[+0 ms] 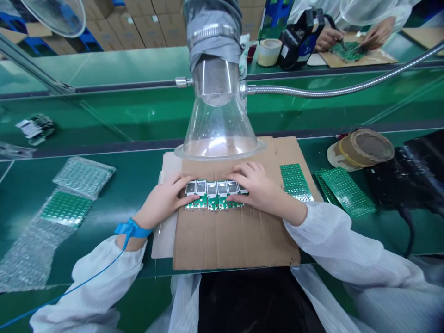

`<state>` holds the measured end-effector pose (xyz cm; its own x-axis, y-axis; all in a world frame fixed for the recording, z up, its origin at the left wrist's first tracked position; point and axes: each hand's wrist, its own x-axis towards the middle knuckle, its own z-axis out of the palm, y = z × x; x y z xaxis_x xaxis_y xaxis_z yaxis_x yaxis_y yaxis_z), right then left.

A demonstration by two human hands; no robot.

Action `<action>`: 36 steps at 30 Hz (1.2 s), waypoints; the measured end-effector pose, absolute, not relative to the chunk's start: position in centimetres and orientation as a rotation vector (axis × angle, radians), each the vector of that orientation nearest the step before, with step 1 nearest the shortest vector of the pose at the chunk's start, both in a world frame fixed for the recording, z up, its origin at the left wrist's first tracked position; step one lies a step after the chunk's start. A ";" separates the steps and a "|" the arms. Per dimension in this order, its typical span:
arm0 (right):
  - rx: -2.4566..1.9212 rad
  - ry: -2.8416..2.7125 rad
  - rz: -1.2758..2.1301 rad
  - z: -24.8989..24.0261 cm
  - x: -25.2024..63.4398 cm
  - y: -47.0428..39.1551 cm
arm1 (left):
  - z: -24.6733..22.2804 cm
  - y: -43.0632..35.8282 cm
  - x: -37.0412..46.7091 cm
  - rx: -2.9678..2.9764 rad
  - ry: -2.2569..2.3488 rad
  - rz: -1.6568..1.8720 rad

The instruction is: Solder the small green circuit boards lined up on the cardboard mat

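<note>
A row of several small green circuit boards with silver-framed parts lies on the brown cardboard. My left hand, with a blue strap at the wrist, grips the row's left end between thumb and fingers. At the right end, my right hand has its thumb on the near edge and its fingers along the far edge, covering part of the last boards. To the right on the cardboard lies a green perforated panel. A clear funnel hood hangs just beyond the row.
Bubble wrap and a green panel lie at the left. More green panels, a tape-wrapped round container and black equipment are at the right. Across the bench, another person's hands work on a board.
</note>
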<state>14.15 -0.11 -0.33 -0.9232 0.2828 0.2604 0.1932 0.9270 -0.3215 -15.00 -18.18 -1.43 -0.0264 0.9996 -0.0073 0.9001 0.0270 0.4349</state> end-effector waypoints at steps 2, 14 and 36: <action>-0.472 -2.730 0.444 0.2 16.3 0.4 | -1.4 -18.4 -15.1 1.932 2.000 0.486; -0.681 -2.776 0.548 -0.2 21.1 0.8 | -0.2 -18.3 -14.7 1.962 2.022 0.530; -1.239 -1.689 0.423 3.9 33.6 -5.2 | 2.7 -13.7 -9.7 2.159 1.563 0.806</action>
